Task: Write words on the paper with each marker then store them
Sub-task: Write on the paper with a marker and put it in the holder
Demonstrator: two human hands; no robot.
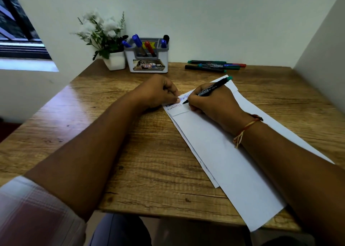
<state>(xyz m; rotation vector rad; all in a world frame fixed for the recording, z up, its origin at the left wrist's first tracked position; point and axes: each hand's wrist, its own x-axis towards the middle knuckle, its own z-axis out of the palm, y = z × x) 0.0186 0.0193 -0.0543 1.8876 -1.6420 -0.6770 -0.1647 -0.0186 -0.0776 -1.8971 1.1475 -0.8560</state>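
Note:
My right hand [211,105] grips a black marker with a green end [211,89], its tip touching the white paper [224,152] beside handwritten words in blue and dark ink. My left hand [158,92] lies with its fingers curled and its fingertips pressing the paper's top left corner. Several more markers [214,66] lie on the wooden table [149,161] behind the paper. A grey and white holder [149,64] at the back holds blue, red and black markers upright.
A white pot of white flowers [114,59] stands left of the holder. White walls close in the table at the back and right. A window [16,30] is at the far left. The paper overhangs the table's front edge.

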